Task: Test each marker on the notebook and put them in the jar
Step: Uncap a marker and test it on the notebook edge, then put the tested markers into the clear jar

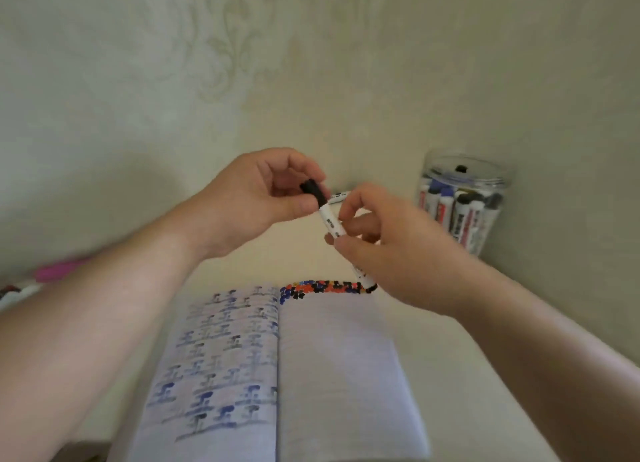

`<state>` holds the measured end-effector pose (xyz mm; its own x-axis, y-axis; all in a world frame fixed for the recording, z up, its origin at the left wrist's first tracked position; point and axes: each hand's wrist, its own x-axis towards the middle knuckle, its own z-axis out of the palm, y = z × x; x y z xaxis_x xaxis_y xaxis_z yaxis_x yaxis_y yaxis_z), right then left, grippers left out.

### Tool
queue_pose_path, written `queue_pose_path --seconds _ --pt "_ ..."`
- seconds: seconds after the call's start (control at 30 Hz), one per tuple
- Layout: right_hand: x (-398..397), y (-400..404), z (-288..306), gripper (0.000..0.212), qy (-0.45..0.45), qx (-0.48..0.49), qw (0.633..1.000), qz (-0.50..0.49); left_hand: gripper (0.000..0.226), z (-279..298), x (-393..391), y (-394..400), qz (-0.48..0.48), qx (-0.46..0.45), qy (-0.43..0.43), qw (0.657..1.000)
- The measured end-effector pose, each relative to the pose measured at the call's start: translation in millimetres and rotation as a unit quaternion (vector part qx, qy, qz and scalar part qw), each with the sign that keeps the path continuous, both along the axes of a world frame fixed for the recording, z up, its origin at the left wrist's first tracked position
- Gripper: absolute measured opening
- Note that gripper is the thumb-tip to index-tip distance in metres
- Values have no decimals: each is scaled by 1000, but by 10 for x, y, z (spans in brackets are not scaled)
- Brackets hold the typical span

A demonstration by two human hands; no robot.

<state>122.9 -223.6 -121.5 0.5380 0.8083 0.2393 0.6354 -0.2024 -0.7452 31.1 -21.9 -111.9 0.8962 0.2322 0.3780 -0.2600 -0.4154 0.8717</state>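
A white marker point(331, 223) with a black cap is held above the far edge of the open notebook point(339, 364). My left hand point(256, 202) pinches the black cap point(313, 189) at the marker's upper end. My right hand point(388, 250) grips the white barrel, whose lower end pokes out near the notebook's top edge. A row of blue, red and black test marks point(322, 287) runs along the top of the right page. The clear plastic jar point(462, 202) stands at the back right with several markers in it. Another marker point(341, 196) lies on the table behind my hands.
The notebook's left page point(221, 364) carries rows of blue ink marks. A pink object point(59, 271) and something white lie blurred at the far left. A patterned wall stands close behind the light table point(467, 375).
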Motion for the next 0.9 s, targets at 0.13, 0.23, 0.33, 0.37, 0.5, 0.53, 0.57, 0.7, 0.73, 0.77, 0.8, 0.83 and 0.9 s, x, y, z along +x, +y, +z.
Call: queue_pose_path --seconds 0.13,0.23,0.33,0.37,0.5,0.53,0.57,0.7,0.73,0.77,0.8,0.83,0.9 --pt "-35 -307 422 37 -51 91 994 -22 39 304 177 -495 -44 -114 -50 991" --pt "129 -556 750 57 -108 177 974 -89 29 286 425 -699 10 -152 -33 988" --pt "431 -698 951 59 -161 231 942 -185 67 93 678 -858 31 -71 109 991" --pt "532 -705 955 58 -170 228 936 -208 89 13 750 -926 22 -48 149 987" --pt "778 -605 757 46 -189 162 943 -222 132 -214 952 -1143 6 -40 170 985" --pt "813 -571 687 43 -195 147 945 -216 132 -262 990 -1165 3 -46 160 986" --pt "841 -540 627 39 -201 129 947 -214 125 -309 1022 -1169 5 -50 151 987" --pt "901 -501 603 16 -206 17 955 -212 75 -382 1054 -1122 3 -27 130 991" --pt "914 -506 627 16 -227 -16 951 -210 73 -385 1042 -1092 -1 -13 127 992" --pt "923 -514 651 25 -258 -52 941 -212 75 -390 1029 -1043 -5 15 127 992" --pt "935 -526 669 36 -287 -87 929 -217 80 -401 1010 -977 -9 55 131 990" --pt "942 -536 685 45 -309 -113 918 -223 83 -420 988 -892 -8 101 141 985" --pt "954 -541 698 58 -336 -150 902 -227 70 -505 969 -646 16 190 174 966"
